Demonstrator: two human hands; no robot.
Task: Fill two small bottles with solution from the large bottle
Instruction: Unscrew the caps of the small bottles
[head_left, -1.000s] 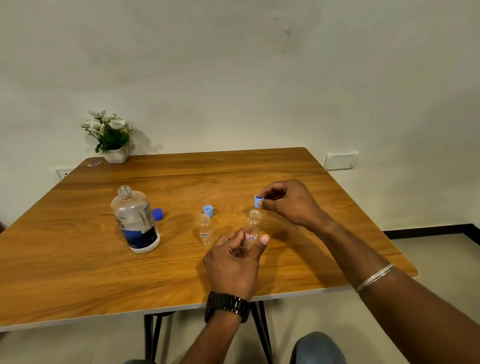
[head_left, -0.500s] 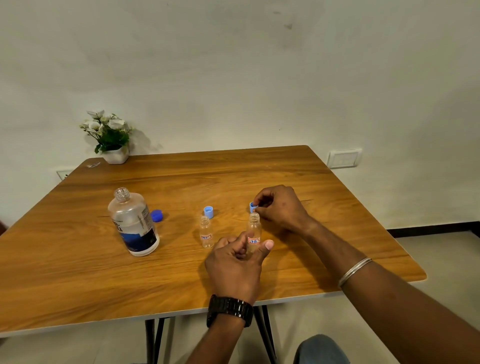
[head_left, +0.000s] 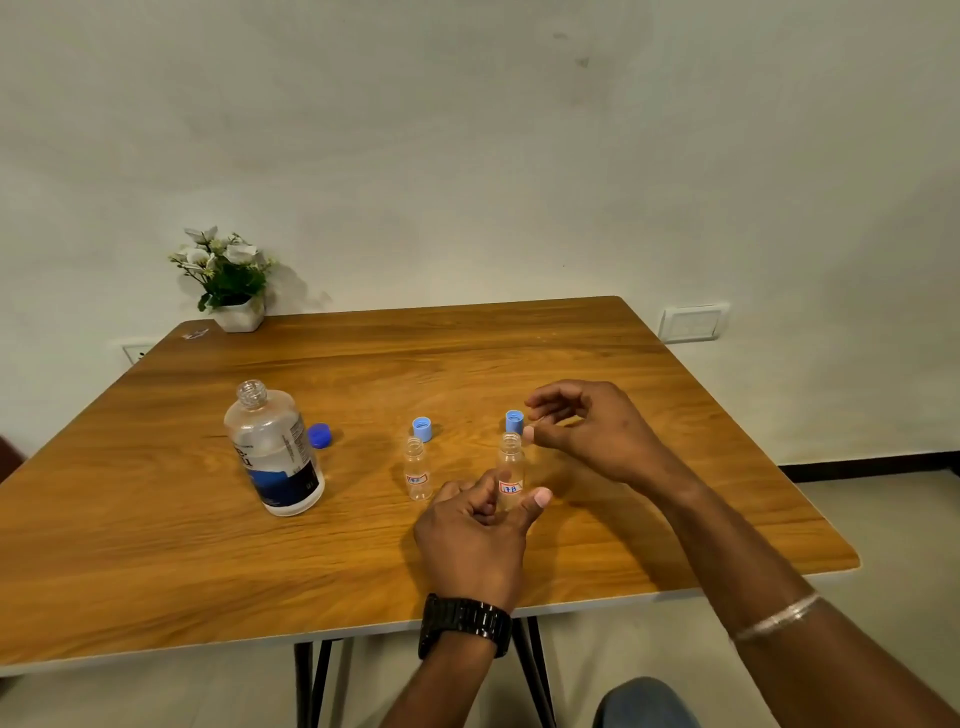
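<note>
The large clear bottle (head_left: 274, 452) with a dark blue label stands uncapped at the table's left, its dark blue cap (head_left: 319, 435) beside it. Two small clear bottles stand uncapped near the middle. The left small bottle (head_left: 417, 469) stands alone, a light blue cap (head_left: 422, 428) lying just behind it. My left hand (head_left: 475, 538) holds the right small bottle (head_left: 510, 470) between thumb and fingers. A second light blue cap (head_left: 514, 421) sits on the table behind that bottle. My right hand (head_left: 584, 428) hovers just right of this cap, fingers loosely curled, holding nothing.
A small white pot of white flowers (head_left: 228, 280) stands at the far left corner of the wooden table (head_left: 156, 545). A tiny scrap (head_left: 195, 334) lies near it. The near table edge runs just under my left wrist.
My right hand carried the light blue cap down from above the right small bottle, set it on the table behind the bottle and let go of it. My left hand kept its hold.
</note>
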